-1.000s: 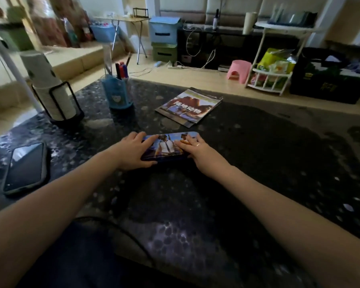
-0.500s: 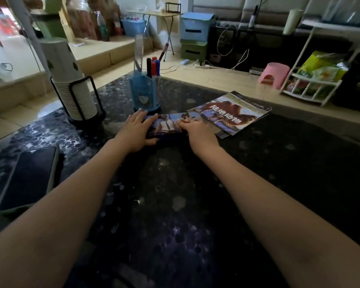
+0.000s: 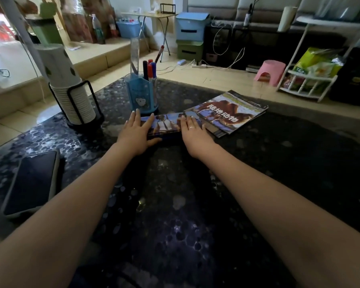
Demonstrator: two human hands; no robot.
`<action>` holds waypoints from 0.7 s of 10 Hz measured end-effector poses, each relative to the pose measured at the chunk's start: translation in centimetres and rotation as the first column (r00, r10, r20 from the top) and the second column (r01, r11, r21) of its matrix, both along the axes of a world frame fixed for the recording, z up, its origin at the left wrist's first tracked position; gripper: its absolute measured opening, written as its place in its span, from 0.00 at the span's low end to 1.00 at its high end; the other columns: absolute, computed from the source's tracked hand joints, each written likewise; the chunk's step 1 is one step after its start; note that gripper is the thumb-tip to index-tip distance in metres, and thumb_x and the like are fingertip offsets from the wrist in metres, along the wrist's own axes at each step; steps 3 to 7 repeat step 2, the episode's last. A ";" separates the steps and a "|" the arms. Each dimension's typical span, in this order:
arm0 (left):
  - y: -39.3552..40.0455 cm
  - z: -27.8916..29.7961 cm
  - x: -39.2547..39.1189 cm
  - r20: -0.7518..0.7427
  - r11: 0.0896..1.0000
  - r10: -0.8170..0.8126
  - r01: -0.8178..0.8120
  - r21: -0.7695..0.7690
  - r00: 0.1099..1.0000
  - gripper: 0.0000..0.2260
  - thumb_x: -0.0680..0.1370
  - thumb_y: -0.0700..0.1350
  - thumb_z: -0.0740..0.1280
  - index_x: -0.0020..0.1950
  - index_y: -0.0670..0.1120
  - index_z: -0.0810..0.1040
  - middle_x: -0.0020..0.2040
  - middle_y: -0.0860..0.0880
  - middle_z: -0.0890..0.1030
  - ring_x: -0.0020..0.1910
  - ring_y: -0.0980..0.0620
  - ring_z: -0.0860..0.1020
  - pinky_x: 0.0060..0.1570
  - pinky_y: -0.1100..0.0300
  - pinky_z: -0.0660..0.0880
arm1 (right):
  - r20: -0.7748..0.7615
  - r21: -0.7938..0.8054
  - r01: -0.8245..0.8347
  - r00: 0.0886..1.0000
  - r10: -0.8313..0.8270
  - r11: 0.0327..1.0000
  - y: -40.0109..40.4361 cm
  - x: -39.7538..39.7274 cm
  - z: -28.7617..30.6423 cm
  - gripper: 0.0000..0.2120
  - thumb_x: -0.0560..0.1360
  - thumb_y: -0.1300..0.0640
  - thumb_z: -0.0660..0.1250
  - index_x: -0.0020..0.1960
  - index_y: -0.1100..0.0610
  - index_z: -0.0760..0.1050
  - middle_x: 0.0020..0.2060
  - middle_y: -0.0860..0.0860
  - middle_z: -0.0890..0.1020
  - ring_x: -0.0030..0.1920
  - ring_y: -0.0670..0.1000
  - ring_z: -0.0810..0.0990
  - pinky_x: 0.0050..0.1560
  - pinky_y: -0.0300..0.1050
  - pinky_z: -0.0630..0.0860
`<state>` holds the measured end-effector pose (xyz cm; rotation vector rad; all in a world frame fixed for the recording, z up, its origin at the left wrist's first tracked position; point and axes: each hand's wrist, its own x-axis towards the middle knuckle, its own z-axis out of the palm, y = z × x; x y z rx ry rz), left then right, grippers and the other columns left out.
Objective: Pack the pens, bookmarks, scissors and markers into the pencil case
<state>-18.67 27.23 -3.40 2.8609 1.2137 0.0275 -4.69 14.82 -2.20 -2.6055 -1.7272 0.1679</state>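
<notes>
Pushed away from the person across the tabletop (image 3: pixel 258 163), the pencil case (image 3: pixel 166 125) now lies just in front of the blue pen holder (image 3: pixel 142 94), and its right end touches or overlaps the near corner of the magazine (image 3: pixel 227 113); a second ago it sat well short of both. That puts the case right beside its supplies, so packing looks about to start, though the lid is not yet open and nothing has gone in.

Both hands lie flat on the case with fingers straight, gripping nothing. Under the left hand (image 3: pixel 136 132) is the case's left end, fingertips reaching toward the holder's base and thumb along the near edge. The right hand (image 3: pixel 192 132), a ring on one finger, presses on the right end.

Just beyond the left fingertips, markers (image 3: pixel 150 69) stand upright in the holder with a clear ruler (image 3: pixel 134 54); scissors and bookmarks I cannot make out. Further left of that hand stands a rack of stacked paper cups (image 3: pixel 71 94), and a phone (image 3: pixel 31 181) lies beside the left forearm.
</notes>
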 end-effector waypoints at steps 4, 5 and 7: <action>-2.0 4.8 -2.0 0.037 0.983 -0.088 0.093 -0.160 0.995 0.36 0.77 0.57 0.63 0.77 0.51 0.46 0.78 0.45 0.46 0.76 0.43 0.40 0.74 0.46 0.47 | -0.450 0.351 0.139 0.892 0.037 0.926 -5.7 1.2 3.9 0.33 0.77 0.70 0.55 0.78 0.54 0.50 0.73 0.58 0.65 0.67 0.57 0.71 0.64 0.46 0.69; -2.0 4.8 -2.0 0.037 0.983 -0.088 0.093 -0.160 0.995 0.36 0.77 0.57 0.63 0.77 0.51 0.46 0.78 0.45 0.46 0.76 0.43 0.40 0.74 0.46 0.47 | -0.450 0.351 0.139 0.892 0.037 0.926 -5.7 1.2 3.9 0.33 0.77 0.70 0.55 0.78 0.54 0.50 0.73 0.58 0.65 0.67 0.57 0.71 0.64 0.46 0.69; -2.0 4.8 -2.0 0.037 0.983 -0.088 0.093 -0.160 0.995 0.36 0.77 0.57 0.63 0.77 0.51 0.46 0.78 0.45 0.46 0.76 0.43 0.40 0.74 0.46 0.47 | -0.450 0.351 0.139 0.892 0.037 0.926 -5.7 1.2 3.9 0.33 0.77 0.70 0.55 0.78 0.54 0.50 0.73 0.58 0.65 0.67 0.57 0.71 0.64 0.46 0.69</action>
